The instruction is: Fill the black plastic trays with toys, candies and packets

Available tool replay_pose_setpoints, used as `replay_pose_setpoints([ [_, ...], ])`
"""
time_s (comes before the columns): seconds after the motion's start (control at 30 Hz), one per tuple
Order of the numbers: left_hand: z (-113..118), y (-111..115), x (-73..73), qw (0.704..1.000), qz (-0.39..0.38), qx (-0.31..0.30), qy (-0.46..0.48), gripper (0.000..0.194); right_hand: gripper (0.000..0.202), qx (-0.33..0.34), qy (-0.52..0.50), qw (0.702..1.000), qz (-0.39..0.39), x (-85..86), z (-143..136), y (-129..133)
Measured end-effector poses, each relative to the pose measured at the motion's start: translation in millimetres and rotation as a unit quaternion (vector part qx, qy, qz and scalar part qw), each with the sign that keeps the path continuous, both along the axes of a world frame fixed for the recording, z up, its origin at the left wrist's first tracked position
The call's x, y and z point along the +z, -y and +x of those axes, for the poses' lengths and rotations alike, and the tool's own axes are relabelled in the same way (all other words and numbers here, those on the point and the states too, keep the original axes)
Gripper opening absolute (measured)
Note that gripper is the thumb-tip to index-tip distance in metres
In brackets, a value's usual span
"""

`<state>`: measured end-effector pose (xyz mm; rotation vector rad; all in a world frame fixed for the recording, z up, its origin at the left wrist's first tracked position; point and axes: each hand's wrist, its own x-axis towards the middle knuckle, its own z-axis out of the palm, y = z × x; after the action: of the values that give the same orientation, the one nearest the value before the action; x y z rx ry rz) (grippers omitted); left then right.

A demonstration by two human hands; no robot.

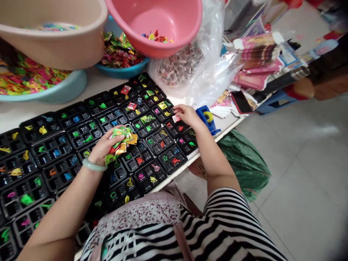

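A bunch of small shiny packets (122, 137), mostly green with some orange and red, is gripped in my left hand (104, 145), which wears a pale bangle. It is above rows of black compartment trays (81, 130) that hold small coloured plastic toys. My right hand (187, 115) is over a tray near the table's right end, its fingers bent around a red and white packet (176, 118). Some trays in the far rows have a packet lying in them, such as a red packet (125, 90) and a yellow packet (163, 105).
Behind the trays stand a beige basin (54, 47), a pink basin (154, 47), and blue basins (122, 72) of packets and toys. A clear plastic bag (209, 65), a blue tape dispenser (208, 119), a phone (241, 102) and stacked printed cards (255, 54) lie to the right.
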<state>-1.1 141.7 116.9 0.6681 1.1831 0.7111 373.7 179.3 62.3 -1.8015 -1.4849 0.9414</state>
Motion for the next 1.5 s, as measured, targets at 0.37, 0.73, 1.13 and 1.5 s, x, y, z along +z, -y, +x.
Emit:
replay_pose_setpoints([
  [0.37, 72, 25, 11.4, 1.0, -0.004, -0.01, 0.023, 0.054, 0.04, 0.058, -0.228, 0.972, 0.03, 18.9, -114, 82],
  [0.73, 72, 48, 17.9, 0.999, 0.023, -0.012, 0.019, 0.053, 0.021, -0.085, -0.315, 0.944, 0.047, 20.4, -60, 121],
  [1.13, 48, 86, 19.1, 0.998, 0.023, -0.055, -0.001, 0.055, 0.026, -0.104, 0.084, 0.989, 0.066, 2.1, 12, 133],
  [1.5, 52, 106, -11.6, 0.989, 0.075, -0.121, -0.036, 0.049, 0.029, 0.105, -0.139, 0.981, 0.083, 23.6, -126, 170],
])
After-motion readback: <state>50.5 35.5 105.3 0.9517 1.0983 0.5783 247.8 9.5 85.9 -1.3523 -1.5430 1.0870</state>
